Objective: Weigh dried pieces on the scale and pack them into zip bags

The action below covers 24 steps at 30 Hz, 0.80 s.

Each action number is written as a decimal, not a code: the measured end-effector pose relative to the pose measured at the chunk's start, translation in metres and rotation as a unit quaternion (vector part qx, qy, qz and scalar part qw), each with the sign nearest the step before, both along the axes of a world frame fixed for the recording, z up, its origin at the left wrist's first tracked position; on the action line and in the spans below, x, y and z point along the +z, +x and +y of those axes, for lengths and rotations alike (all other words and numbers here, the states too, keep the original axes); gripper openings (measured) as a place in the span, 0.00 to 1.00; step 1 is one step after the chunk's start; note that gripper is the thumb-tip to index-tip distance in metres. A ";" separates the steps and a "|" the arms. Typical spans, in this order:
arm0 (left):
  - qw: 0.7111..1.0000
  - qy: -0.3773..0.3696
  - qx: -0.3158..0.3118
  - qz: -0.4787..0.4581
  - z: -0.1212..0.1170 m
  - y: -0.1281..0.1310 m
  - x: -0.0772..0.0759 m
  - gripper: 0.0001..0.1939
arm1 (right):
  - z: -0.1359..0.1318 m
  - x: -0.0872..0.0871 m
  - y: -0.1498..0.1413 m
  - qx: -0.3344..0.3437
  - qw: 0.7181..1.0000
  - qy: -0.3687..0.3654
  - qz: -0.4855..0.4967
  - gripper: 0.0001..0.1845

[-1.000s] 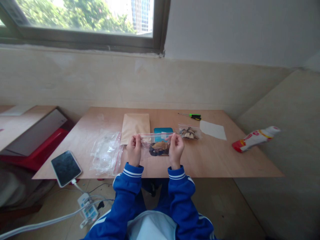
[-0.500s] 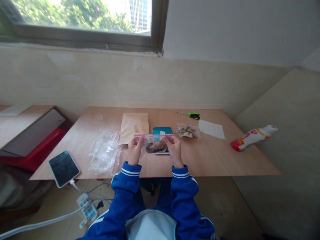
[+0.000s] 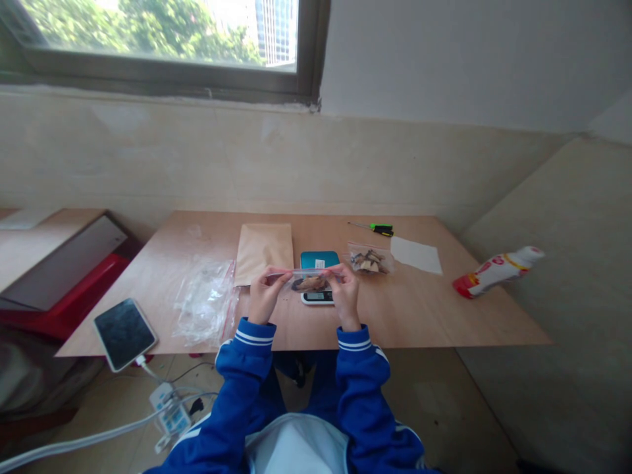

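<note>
Between my hands a clear zip-lock bag (image 3: 311, 283) with brown dried pieces inside is held up by its top edge. My left hand (image 3: 265, 293) pinches the left end of that edge, and my right hand (image 3: 344, 293) pinches the right end. Behind and below the bag lies a digital kitchen scale (image 3: 320, 259) with a teal top and a small display, partly hidden by the bag. A second filled zip-lock bag (image 3: 370, 259) lies on the table just right of the scale.
A kraft paper pouch (image 3: 264, 250) and a pile of clear plastic bags (image 3: 205, 303) lie to the left. A charging phone (image 3: 125, 334) overhangs the front left edge. Rightward are a screwdriver (image 3: 380, 229), white paper (image 3: 417, 255) and a white-red bottle (image 3: 496, 271).
The held bag has tilted, so its contents look flatter and the scale's display now shows beneath it. Both hands keep their pinch on the top edge.
</note>
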<state>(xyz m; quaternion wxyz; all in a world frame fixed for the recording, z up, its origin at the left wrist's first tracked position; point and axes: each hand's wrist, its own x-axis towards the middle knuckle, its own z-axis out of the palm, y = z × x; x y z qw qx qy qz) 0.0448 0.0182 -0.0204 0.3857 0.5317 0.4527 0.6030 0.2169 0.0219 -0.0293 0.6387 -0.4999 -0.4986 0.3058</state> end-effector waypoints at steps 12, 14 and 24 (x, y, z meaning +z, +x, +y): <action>0.998 0.012 -0.002 0.054 -0.003 0.005 0.005 0.08 | -0.008 0.021 0.011 0.016 0.945 0.060 -0.323 0.04; 0.998 0.020 -0.013 0.055 -0.004 0.006 0.005 0.09 | -0.009 0.023 0.007 0.011 0.942 0.062 -0.329 0.04; 0.997 0.010 -0.052 0.065 -0.005 0.008 0.006 0.11 | -0.009 0.018 0.003 -0.016 0.948 0.048 -0.313 0.11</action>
